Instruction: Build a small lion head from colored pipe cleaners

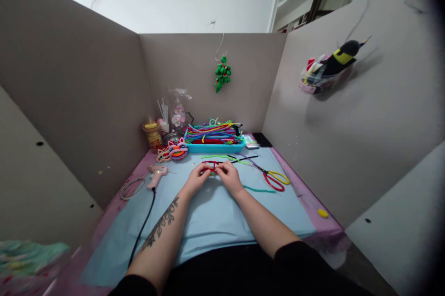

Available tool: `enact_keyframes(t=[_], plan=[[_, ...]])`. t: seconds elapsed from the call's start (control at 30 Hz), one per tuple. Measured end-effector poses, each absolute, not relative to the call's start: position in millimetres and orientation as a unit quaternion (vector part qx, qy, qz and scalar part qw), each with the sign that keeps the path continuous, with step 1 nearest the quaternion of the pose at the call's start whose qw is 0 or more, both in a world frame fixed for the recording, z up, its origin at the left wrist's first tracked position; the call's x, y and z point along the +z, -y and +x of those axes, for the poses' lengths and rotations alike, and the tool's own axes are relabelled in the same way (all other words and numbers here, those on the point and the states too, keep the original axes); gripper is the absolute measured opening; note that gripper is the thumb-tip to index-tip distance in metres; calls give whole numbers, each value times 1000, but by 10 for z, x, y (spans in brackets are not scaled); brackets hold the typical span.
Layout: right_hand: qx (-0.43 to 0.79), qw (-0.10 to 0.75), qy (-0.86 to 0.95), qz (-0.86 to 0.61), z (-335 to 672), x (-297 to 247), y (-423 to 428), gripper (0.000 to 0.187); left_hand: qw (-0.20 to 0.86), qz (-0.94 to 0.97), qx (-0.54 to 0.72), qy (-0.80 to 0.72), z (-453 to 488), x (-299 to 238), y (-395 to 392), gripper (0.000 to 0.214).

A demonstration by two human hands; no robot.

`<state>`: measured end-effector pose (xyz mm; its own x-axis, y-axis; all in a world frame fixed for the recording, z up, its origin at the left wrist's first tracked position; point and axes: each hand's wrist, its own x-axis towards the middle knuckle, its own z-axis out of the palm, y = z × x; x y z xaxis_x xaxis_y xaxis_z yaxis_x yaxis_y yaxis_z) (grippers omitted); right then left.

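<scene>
Black sleeves, matt fabric, short of the forearms; left forearm bearing a dark leaf-pattern tattoo. Pale blue sheet, smooth, lightly creased, spread over a pink table covering. Black cable, slender, curving up to a pale pink plastic glue gun, which lies left of the hands. Small round yellow disc, on the covering at right. Teal fuzzy stem, nearly straight, flat on the sheet. Left hand and right hand, above the sheet's middle, each in a narrow pinch of thumb and fingers, together holding a small curved red fuzzy-stem piece between them; its finer detail is too small to tell. Scissors, metal blades, one red and one yellow loop handle, lying right of the hands. Bright green fuzzy stem, wavy, just beyond the fingers. Pink-and-orange fuzzy animal head, rounded, eared, beside the rectangular turquoise plastic tray, heaped with multicoloured fuzzy stems. Green clustered ornament, knobbly, hanging against the flat grey partition.
</scene>
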<state>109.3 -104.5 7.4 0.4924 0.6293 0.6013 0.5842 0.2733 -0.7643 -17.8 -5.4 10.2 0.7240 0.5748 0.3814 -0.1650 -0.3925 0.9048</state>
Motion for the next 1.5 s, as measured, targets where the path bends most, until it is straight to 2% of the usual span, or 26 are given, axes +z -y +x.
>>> enact_keyframes(t=[0.13,0.4,0.6,0.77,1.07,1.5], plan=[[37,625,501,-598,1105,68,1034,11,525,755,365,-144,-182,109,79,15],[63,626,479,-612,1122,55,1020,11,517,756,371,-154,-165,79,72,22],[85,616,484,-616,1133,24,1000,10,432,803,387,-140,-171,95,71,15],[86,604,484,-627,1125,6,986,9,403,813,396,-140,-168,99,59,12],[66,586,501,-633,1117,-29,970,8,419,802,397,-150,-153,86,57,11],[80,609,493,-616,1123,-35,957,8,441,803,369,-157,-149,24,42,18]])
